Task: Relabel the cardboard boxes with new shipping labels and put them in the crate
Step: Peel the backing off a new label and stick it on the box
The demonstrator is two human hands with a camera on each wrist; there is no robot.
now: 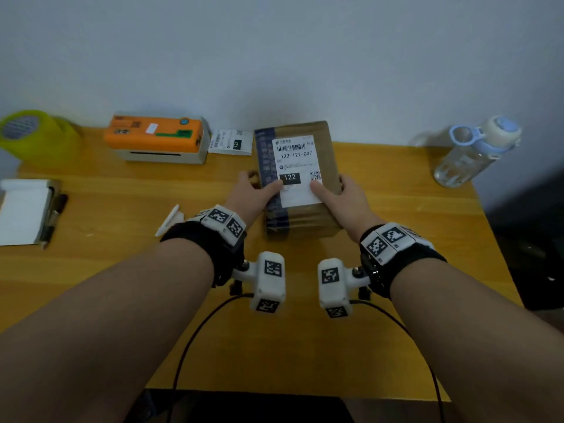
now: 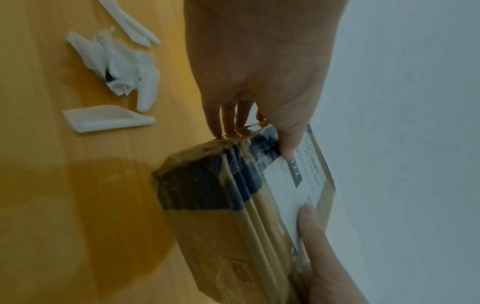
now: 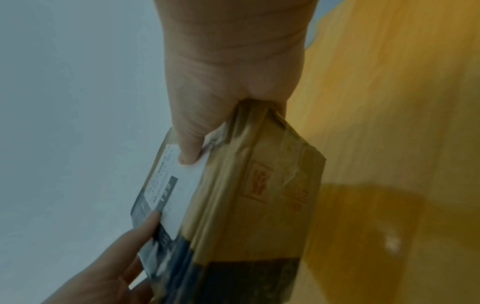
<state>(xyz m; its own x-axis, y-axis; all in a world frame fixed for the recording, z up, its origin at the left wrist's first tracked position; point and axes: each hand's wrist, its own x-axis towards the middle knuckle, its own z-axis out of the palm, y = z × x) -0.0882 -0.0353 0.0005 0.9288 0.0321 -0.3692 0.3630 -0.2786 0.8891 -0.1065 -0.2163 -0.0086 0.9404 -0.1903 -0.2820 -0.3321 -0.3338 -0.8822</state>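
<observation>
A brown taped cardboard box point(image 1: 329, 148) lies at the middle of the wooden table point(image 1: 122, 270), with dark printed tape down its left side. A white shipping label point(image 1: 297, 157) reading "122" covers its top. My left hand point(image 1: 259, 189) grips the box's left side, thumb on the label's lower left. My right hand point(image 1: 334, 190) grips the right side, thumb on the label's lower right. The left wrist view shows the left hand point(image 2: 259, 82), its fingers down the side of the box point(image 2: 221, 226). In the right wrist view the right hand point(image 3: 228, 72) clasps the box point(image 3: 259, 205).
An orange-topped label printer point(image 1: 155, 138) stands at the back, a printed label point(image 1: 232, 142) sticking out to its right. A yellow-green roll point(image 1: 33, 135), a white pad point(image 1: 23, 212) with pens and paper scraps point(image 2: 116, 67) lie left. A water bottle point(image 1: 476, 151) stands right. No crate shows.
</observation>
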